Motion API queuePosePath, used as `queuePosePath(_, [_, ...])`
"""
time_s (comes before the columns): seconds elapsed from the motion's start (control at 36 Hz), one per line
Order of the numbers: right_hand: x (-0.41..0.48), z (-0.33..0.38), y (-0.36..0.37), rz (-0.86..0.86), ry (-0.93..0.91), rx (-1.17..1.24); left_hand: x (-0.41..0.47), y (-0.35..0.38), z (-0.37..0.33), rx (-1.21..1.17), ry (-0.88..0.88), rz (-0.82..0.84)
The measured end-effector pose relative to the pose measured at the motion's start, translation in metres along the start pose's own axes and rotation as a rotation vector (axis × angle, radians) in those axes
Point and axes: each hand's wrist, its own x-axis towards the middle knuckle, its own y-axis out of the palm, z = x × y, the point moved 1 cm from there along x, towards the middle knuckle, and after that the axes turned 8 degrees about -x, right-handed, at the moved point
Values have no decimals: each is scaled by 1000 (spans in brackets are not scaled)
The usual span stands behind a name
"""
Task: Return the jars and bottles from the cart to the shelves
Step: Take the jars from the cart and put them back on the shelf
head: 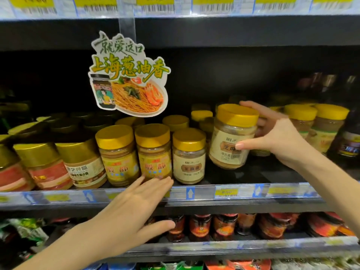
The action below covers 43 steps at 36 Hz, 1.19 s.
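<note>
My right hand (276, 137) grips a gold-lidded jar of pale sesame paste (232, 136), tilted slightly and held just above the middle shelf (243, 193), right of a matching jar (189, 155) that stands on the shelf. My left hand (132, 209) is spread flat with fingers apart, holding nothing; its fingertips reach the shelf's front edge below a yellow-labelled jar (153, 152). The cart is out of view.
Rows of gold-lidded jars (81, 164) fill the shelf's left side, with more jars (315, 125) at the right. A noodle promo sign (128, 75) hangs from the shelf above. Dark red sauce jars (224, 227) line the lower shelf.
</note>
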Motion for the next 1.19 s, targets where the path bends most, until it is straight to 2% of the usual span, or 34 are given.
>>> queuePosePath(0.33, [0,-33,12,68,7,-81,-1,5,1,26,-14,-16])
queuePosePath(0.81, [4,-57,13,173,53,-57,0,8,0,-15,-36,-80])
queuePosePath(0.97, [7,-55,10,237,48,-191,-1,9,-2,-4,-11,-129])
queuePosePath(1.19, [7,-58,10,262,3,-316,-2,7,-3,46,-42,-90])
